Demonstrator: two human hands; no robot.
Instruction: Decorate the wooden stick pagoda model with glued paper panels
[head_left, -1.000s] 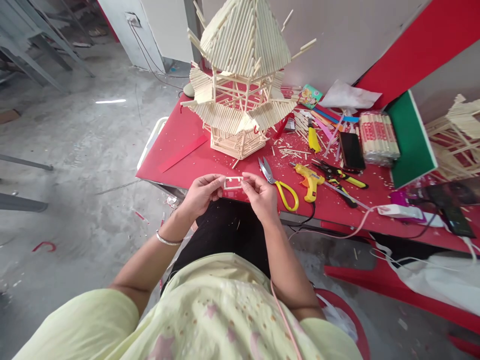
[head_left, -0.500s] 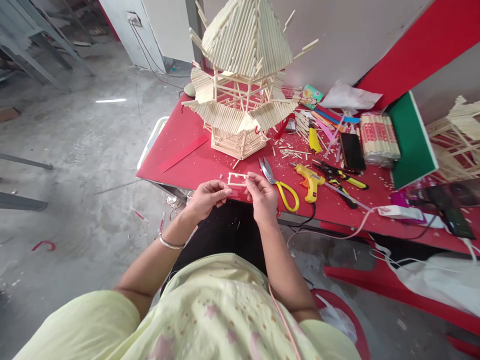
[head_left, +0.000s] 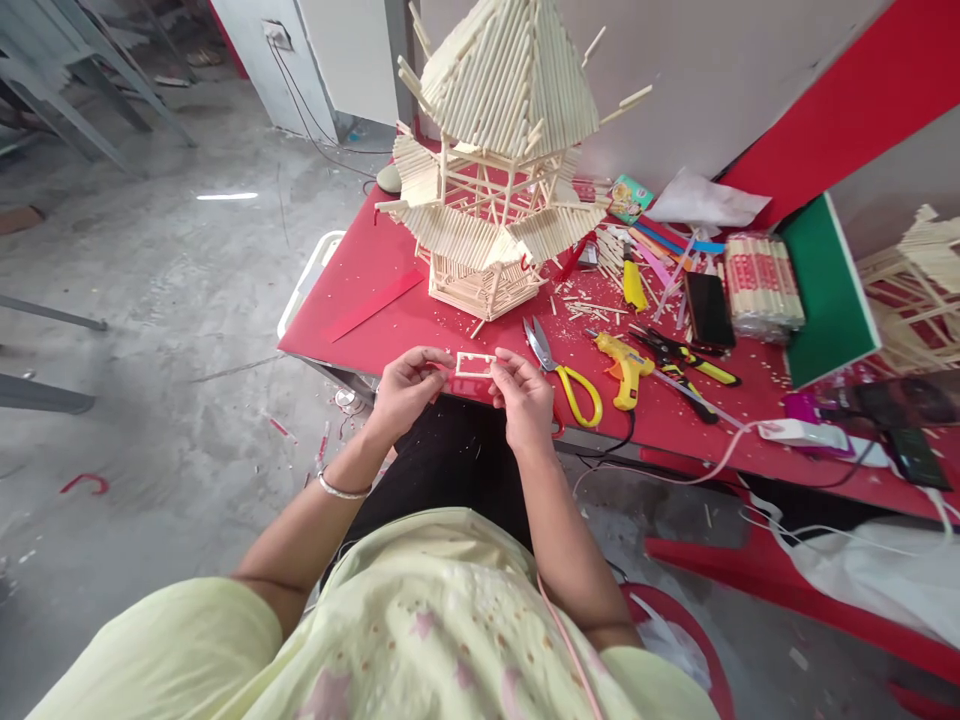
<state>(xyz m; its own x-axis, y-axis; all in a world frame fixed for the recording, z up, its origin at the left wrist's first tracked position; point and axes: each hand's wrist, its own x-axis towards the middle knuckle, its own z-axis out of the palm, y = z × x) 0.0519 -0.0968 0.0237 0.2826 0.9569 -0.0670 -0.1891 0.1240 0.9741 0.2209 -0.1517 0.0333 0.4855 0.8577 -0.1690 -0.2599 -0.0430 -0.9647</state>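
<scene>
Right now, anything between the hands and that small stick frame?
Nothing visible. The right hand pinches the small stick frame by its right end. The left hand sits at its left end; contact there is unclear. The scissors lie off to the right on the red table.

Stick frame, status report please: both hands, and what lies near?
Right hand pinches small stick frame at its end. Left hand close beside, fingers curled, grip unclear. Scissors lie just right on red table.
</scene>
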